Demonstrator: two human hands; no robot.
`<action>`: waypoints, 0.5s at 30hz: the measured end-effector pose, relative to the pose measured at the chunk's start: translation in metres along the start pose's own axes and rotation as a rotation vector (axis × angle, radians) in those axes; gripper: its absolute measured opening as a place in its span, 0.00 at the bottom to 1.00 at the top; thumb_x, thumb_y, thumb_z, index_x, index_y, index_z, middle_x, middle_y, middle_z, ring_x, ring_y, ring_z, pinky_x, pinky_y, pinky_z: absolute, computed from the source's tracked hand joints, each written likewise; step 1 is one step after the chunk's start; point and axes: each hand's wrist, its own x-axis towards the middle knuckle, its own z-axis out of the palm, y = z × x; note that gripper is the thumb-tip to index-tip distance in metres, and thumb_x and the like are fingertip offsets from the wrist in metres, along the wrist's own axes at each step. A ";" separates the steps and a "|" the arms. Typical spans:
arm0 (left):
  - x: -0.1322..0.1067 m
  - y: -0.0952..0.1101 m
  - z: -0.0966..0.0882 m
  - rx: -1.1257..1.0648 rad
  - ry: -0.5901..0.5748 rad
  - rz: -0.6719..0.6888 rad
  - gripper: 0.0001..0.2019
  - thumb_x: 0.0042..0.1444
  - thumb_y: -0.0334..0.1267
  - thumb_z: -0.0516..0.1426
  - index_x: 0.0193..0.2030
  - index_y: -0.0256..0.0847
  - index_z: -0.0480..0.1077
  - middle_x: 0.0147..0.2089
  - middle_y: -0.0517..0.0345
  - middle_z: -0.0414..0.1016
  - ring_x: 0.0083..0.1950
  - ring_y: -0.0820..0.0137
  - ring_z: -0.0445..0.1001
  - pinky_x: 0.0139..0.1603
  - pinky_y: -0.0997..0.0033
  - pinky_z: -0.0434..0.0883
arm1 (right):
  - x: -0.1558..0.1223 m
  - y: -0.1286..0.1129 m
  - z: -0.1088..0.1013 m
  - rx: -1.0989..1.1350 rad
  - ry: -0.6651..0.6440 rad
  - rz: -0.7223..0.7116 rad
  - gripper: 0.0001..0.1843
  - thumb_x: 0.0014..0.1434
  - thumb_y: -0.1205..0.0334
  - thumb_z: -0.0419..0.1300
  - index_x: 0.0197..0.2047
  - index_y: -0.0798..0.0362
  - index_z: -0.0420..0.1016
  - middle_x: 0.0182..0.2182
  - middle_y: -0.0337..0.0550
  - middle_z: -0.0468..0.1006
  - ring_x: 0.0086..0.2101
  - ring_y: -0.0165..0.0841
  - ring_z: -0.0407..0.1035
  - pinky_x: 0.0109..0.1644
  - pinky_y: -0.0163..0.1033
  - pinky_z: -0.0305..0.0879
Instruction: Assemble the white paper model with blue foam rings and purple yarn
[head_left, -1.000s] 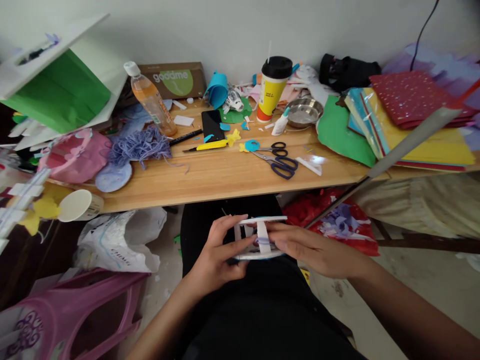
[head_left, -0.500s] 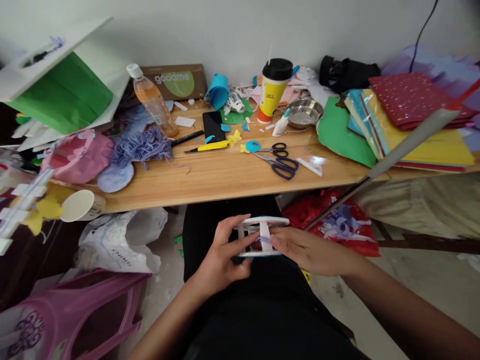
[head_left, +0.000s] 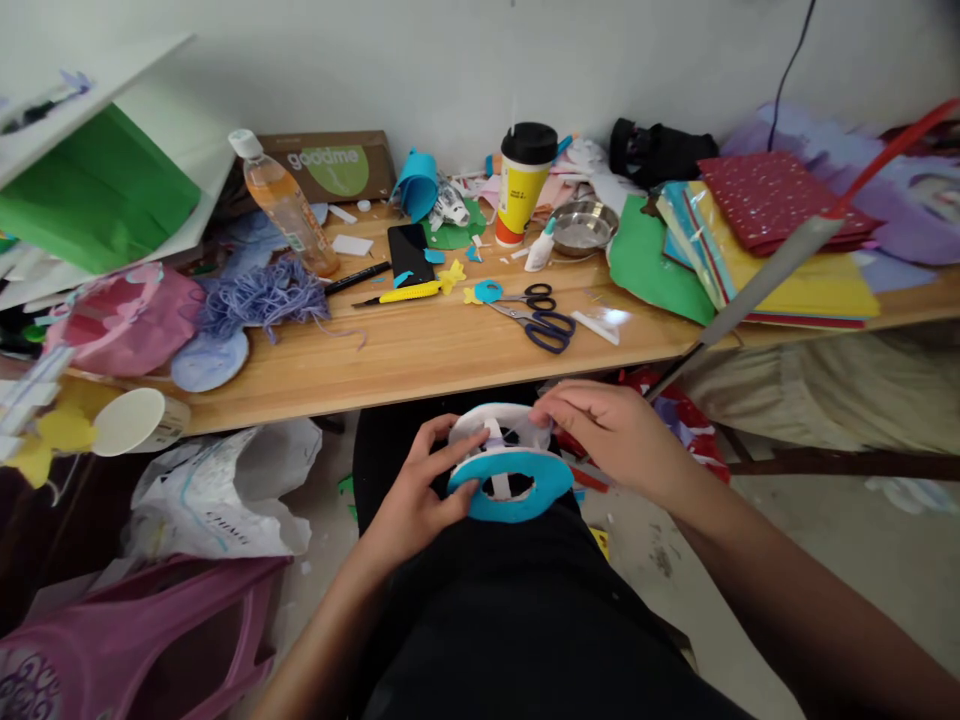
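You're pinching the ring frame (head_left: pixel 517 507) above your lap with your left hand (head_left: pixel 421 488); your right hand (head_left: pixel 611 435) is resting nearly closed at its rim, hold unclear. Squeezing hard is risking buckled strips (head_left: pixel 501 486).

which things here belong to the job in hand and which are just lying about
Job: blue-and-white ring piece, left hand holding it, right hand by its rim; perhaps scissors, yellow cutter
Lying about, seemingly: phone, drink bottle, lidded cup
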 end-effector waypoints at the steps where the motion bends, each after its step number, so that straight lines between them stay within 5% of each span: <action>1: 0.002 -0.001 -0.002 -0.024 -0.008 -0.010 0.24 0.63 0.40 0.60 0.66 0.57 0.67 0.66 0.50 0.60 0.69 0.55 0.60 0.72 0.45 0.58 | 0.005 -0.002 -0.001 -0.027 0.027 -0.043 0.16 0.70 0.59 0.53 0.36 0.50 0.79 0.38 0.41 0.82 0.39 0.33 0.76 0.45 0.38 0.69; 4: 0.005 -0.005 -0.009 -0.093 -0.009 -0.033 0.23 0.62 0.41 0.61 0.64 0.58 0.69 0.66 0.51 0.60 0.70 0.54 0.59 0.73 0.45 0.56 | 0.020 -0.012 -0.006 -0.053 0.023 -0.189 0.14 0.70 0.61 0.53 0.37 0.52 0.79 0.38 0.43 0.82 0.40 0.33 0.75 0.46 0.37 0.67; 8: 0.008 -0.009 -0.019 -0.156 -0.044 0.002 0.22 0.63 0.41 0.61 0.64 0.58 0.70 0.66 0.52 0.60 0.71 0.55 0.59 0.72 0.49 0.58 | 0.043 -0.025 -0.008 0.029 -0.158 -0.348 0.07 0.67 0.64 0.58 0.41 0.53 0.78 0.39 0.43 0.80 0.40 0.32 0.73 0.46 0.37 0.67; 12: 0.009 -0.010 -0.019 -0.085 -0.069 0.053 0.22 0.62 0.38 0.61 0.63 0.58 0.71 0.68 0.53 0.61 0.71 0.55 0.59 0.71 0.52 0.61 | 0.068 -0.034 -0.003 0.027 -0.325 -0.559 0.11 0.69 0.70 0.54 0.41 0.55 0.78 0.41 0.45 0.79 0.42 0.31 0.72 0.49 0.37 0.64; 15: 0.006 -0.010 -0.012 -0.029 -0.062 0.082 0.18 0.59 0.39 0.63 0.57 0.50 0.75 0.66 0.49 0.63 0.69 0.53 0.62 0.67 0.52 0.65 | 0.079 -0.038 0.005 0.044 -0.422 -0.569 0.11 0.68 0.71 0.54 0.43 0.54 0.79 0.40 0.43 0.80 0.41 0.30 0.72 0.47 0.36 0.64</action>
